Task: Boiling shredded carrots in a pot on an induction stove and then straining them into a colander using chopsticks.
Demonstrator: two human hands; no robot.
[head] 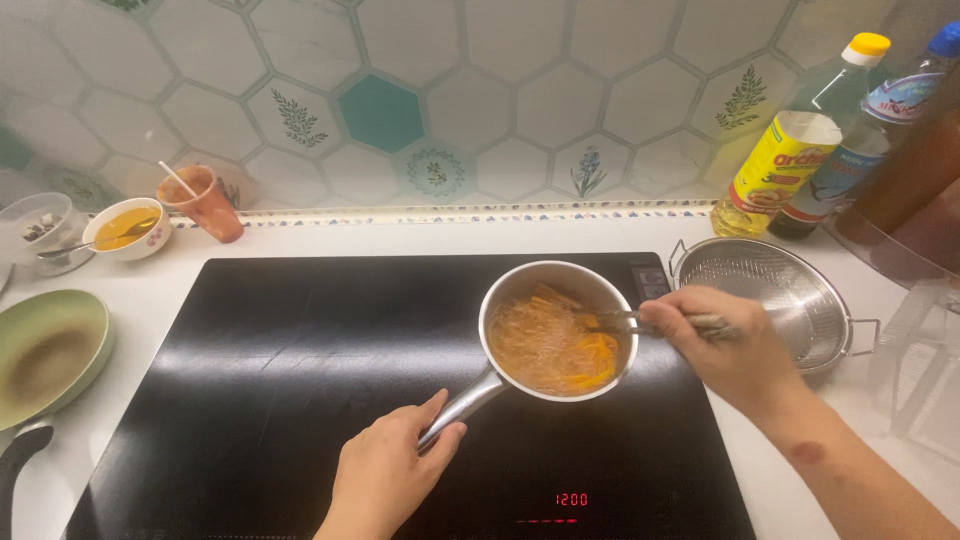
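Hob: black glass cooktop (300, 400) set in a white counter, red digits lit at its near edge.
Saucepan (556, 330): steel, right of the hob's centre, orange strips simmering inside.
Left hand (385, 470): clasps the saucepan's handle.
Right hand (725, 345): grips a fork (640, 320) dipped in the saucepan.
Right of hob: steel colander (775, 295), oil bottles (790, 160).
Left of hob: green pan (50, 350), small bowls (125, 230).
Wall: hexagon tiles (380, 110) behind the hob.

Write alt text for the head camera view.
A left hand grips the handle of a steel saucepan of orange strips in liquid on a black induction hob, while the right hand stirs with a fork. A metal colander sits to the right.
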